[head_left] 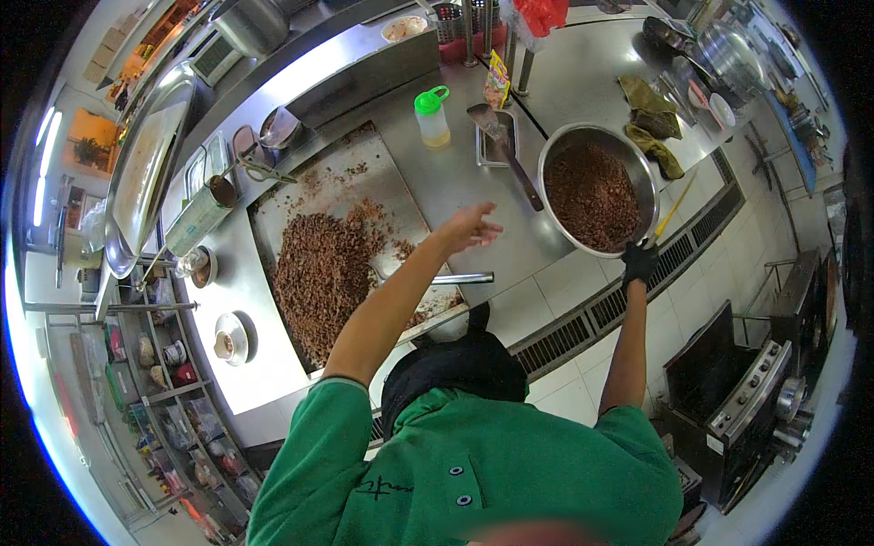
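1. Right hand [640, 261] — black-gloved, fingers closed on the near rim of the steel bowl [596, 135], which stands on the table [455, 177]
2. Left hand [469, 227] — bare, fingers spread wide, holding nothing, above the table beside the griddle [373, 177]
3. Brown mince [594, 196] fills the bowl; a large heap [319, 273] lies on the griddle, so the transfer is judged about half done

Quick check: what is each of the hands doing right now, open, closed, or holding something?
Left hand: bare, open, fingers spread, holding nothing, above the steel counter.
Right hand: in a black glove, closed on the rim of the metal bowl.
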`<state>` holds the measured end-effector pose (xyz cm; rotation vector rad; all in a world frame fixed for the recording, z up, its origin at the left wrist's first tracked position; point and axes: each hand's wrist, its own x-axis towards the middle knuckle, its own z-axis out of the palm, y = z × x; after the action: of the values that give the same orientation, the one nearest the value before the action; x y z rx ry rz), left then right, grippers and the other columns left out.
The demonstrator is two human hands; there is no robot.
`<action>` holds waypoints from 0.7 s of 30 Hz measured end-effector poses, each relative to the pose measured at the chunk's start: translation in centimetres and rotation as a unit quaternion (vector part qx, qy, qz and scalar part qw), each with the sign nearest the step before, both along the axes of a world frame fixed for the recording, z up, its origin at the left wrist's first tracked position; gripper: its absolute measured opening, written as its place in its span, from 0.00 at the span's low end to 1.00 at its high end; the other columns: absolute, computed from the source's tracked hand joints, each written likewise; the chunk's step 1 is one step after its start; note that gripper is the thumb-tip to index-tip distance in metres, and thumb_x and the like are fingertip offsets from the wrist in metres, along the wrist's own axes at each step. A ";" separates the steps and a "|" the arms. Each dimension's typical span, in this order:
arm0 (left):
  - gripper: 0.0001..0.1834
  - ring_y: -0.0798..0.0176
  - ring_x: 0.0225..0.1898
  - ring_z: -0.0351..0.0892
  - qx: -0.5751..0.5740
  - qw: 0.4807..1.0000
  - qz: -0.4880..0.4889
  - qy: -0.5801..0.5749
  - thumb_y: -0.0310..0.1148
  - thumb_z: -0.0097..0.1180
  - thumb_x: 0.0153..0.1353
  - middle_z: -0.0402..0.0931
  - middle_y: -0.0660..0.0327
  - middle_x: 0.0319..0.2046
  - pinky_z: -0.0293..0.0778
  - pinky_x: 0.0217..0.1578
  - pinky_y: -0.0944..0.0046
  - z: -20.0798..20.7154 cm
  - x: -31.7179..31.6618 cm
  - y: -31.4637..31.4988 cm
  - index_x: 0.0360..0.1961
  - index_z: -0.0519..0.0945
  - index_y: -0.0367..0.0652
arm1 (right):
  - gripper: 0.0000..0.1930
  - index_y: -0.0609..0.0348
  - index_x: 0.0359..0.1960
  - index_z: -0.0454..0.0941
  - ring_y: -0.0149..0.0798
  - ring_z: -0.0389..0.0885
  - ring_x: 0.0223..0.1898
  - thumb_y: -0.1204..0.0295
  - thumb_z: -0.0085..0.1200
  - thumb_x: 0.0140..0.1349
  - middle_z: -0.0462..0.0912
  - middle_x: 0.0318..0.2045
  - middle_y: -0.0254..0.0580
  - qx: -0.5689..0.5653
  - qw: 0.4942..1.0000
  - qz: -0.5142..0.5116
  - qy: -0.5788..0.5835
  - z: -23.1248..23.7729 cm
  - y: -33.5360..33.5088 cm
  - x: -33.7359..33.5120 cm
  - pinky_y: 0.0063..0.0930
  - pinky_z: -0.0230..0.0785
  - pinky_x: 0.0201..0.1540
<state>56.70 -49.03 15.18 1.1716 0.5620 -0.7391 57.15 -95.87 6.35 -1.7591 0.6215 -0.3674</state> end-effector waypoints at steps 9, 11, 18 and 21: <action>0.24 0.57 0.45 0.77 0.059 0.990 0.104 -0.077 0.45 0.52 0.73 0.75 0.60 0.56 0.75 0.46 0.52 -10.7 12.5 2.4 0.68 0.75 0.55 | 0.14 0.65 0.40 0.75 0.37 0.78 0.29 0.80 0.70 0.58 0.79 0.29 0.39 -0.037 0.997 -0.030 0.052 1.0 4.5 -10.2 0.35 0.74 0.31; 0.23 0.58 0.47 0.76 0.083 0.987 0.106 -0.082 0.44 0.52 0.73 0.76 0.60 0.54 0.73 0.48 0.51 -10.9 14.0 2.5 0.67 0.76 0.54 | 0.16 0.62 0.45 0.76 0.37 0.76 0.31 0.81 0.69 0.58 0.78 0.32 0.37 0.006 0.997 -0.045 0.062 1.7 6.4 -12.9 0.33 0.74 0.32; 0.24 0.59 0.53 0.74 0.127 0.985 0.051 -0.107 0.42 0.50 0.74 0.77 0.60 0.55 0.65 0.59 0.46 -10.0 17.9 3.8 0.69 0.73 0.51 | 0.18 0.60 0.45 0.78 0.36 0.79 0.39 0.73 0.74 0.57 0.83 0.38 0.37 -0.036 0.992 -0.012 0.124 2.3 10.9 -17.7 0.34 0.76 0.46; 0.26 0.60 0.57 0.75 0.111 0.980 0.086 -0.139 0.41 0.51 0.75 0.77 0.62 0.59 0.65 0.61 0.47 -9.9 18.7 3.8 0.71 0.71 0.49 | 0.18 0.60 0.49 0.79 0.34 0.79 0.43 0.78 0.71 0.59 0.83 0.41 0.35 0.042 0.997 -0.005 0.066 2.8 12.7 -17.8 0.33 0.77 0.51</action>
<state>75.36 -45.20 5.28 1.3865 0.5110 -0.3628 39.35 -83.12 9.12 -1.7093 0.7300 -0.2308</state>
